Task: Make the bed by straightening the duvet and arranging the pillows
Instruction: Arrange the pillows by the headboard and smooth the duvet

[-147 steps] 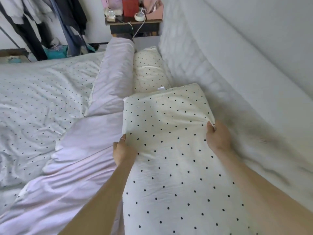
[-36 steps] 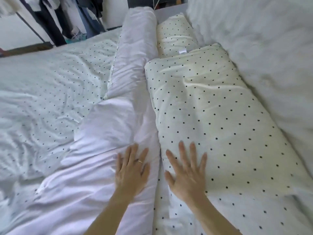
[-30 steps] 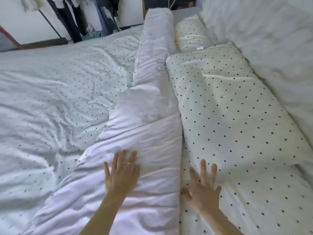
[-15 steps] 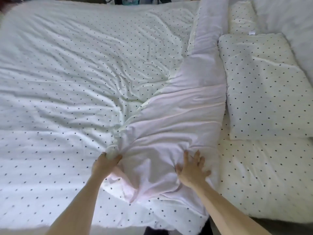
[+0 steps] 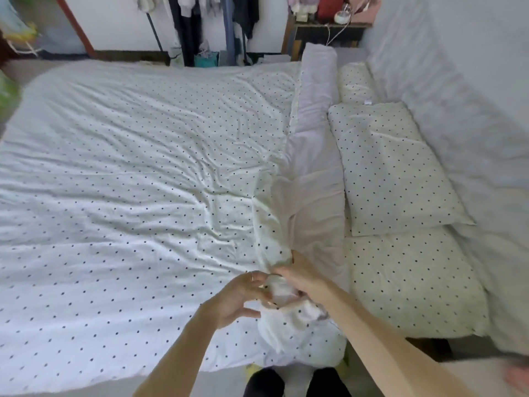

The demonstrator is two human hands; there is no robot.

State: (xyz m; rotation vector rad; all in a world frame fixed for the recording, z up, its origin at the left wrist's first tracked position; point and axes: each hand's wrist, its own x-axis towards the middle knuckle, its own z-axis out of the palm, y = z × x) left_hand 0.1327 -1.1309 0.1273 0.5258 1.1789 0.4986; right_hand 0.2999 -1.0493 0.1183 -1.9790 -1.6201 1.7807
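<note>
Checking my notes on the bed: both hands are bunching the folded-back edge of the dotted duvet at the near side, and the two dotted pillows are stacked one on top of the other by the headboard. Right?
Not quite. The head view shows the near pillow and far pillow lying end to end along the headboard, not stacked. The rest holds: left hand and right hand bunch the duvet edge.
</note>
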